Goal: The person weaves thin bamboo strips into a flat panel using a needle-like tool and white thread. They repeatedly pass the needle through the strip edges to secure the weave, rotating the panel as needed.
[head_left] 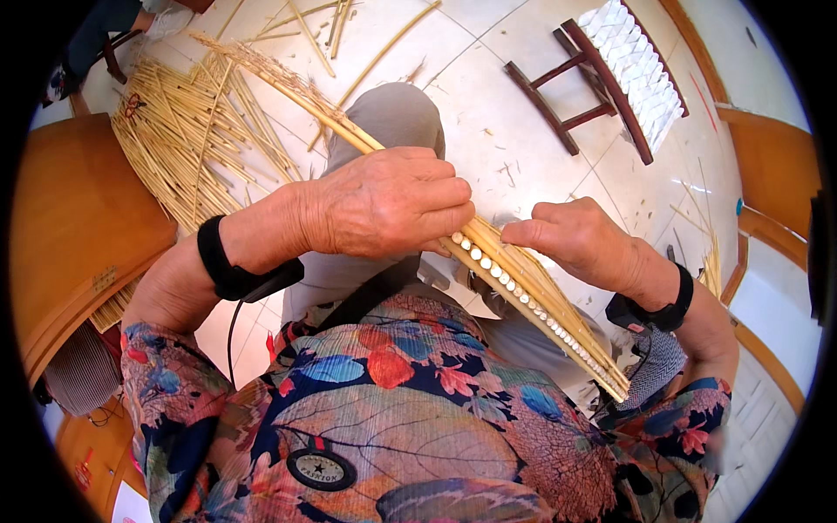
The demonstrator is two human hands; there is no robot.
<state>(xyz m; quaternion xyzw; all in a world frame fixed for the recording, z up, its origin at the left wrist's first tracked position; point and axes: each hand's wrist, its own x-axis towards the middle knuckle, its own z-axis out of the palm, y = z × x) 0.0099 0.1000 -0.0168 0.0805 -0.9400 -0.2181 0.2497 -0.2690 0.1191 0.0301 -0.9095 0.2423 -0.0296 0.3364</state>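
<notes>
A long bundle of pale yellow reed stalks [558, 305] lies slantwise across my lap, from far left to near right. Along its near side runs a row of round whitish cut ends [495, 271]. My left hand [392, 205] is closed around the stalks near the middle, its fingers wrapped over them. Beyond it, a stalk with a feathery brown plume [275, 74] reaches out to the far left. My right hand [580, 244] is curled closed just beside the bundle's far edge, thumb toward the stalks. What its fingers hold, if anything, is hidden.
A large heap of cut reeds [174, 131] lies on the tiled floor at left, beside a wooden cabinet [87, 227]. Loose stalks [384, 57] lie farther off. A dark wooden stool with a white woven seat [632, 70] stands at the far right. Another person's leg [109, 22] shows at far left.
</notes>
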